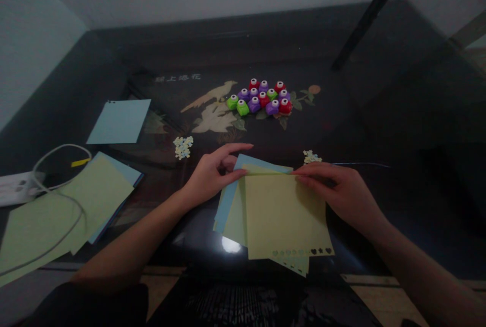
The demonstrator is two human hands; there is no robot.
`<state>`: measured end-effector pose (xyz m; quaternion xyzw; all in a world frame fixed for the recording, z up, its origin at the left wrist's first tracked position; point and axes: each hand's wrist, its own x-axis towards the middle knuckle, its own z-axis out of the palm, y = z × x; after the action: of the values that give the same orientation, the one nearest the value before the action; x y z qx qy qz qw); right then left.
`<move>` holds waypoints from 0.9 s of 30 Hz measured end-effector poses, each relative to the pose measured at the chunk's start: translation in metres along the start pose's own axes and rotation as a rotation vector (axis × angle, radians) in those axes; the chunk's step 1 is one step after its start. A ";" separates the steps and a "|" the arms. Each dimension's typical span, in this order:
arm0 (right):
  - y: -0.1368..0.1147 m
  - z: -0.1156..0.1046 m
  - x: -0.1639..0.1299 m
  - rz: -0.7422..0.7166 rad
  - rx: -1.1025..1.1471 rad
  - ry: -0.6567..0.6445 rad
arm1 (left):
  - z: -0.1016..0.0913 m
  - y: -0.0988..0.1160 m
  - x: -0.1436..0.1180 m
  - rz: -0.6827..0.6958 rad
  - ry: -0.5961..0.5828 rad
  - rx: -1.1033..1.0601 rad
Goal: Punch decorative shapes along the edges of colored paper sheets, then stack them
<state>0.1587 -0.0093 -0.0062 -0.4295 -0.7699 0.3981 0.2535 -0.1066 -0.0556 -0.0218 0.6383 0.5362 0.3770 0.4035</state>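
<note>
Far left edge of the dark glass table (398,129): we note a white power strip (15,188) with a pale cable (56,152) looping over loose sheets. A large green sheet (49,220) lies at the near-left corner, a blue one showing under its right side. Further back, a single light blue sheet (119,121) lies flat on its own.

Just right of that, a small heap of paper cut-outs (183,147) sits on the glass.

Our left hand (212,172) rests at the far-left corner of the paper stack (277,210), index finger stretched out across the table, thumb and remaining fingers lying together against the upper edge of the sheets. The stack sits near the front edge of the table, roughly central. Its top sheet is pale yellow-green and squarish, with a row of small punched shapes, hearts and stars among them, along its near edge. Beneath it fan out another green sheet and a blue sheet, their corners showing at left and at top.

Behind the stack, towards the table's middle, stands a cluster of craft punches (260,98) in red, purple and green.

Our right hand (337,190) lies on the stack's far-right corner, fingers close together and flat, tips pressing the top edge of the yellow-green sheet. A second small heap of cut-outs (311,156) lies just behind it.
</note>
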 end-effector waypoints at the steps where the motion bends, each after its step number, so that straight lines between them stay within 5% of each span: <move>1: 0.000 0.000 0.000 0.006 0.009 -0.002 | 0.001 -0.001 0.000 0.014 0.026 -0.028; 7: 0.000 -0.002 -0.001 0.034 0.072 -0.029 | 0.000 0.000 0.000 0.092 0.054 0.004; 15: -0.001 -0.002 -0.001 0.027 0.098 -0.009 | 0.000 0.007 0.001 -0.022 -0.027 -0.063; 27: -0.003 -0.001 -0.001 0.143 0.088 -0.075 | -0.001 0.012 -0.002 0.259 -0.059 0.287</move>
<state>0.1584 -0.0104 -0.0036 -0.4565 -0.7280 0.4646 0.2140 -0.1032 -0.0582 -0.0107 0.7638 0.4857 0.3266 0.2721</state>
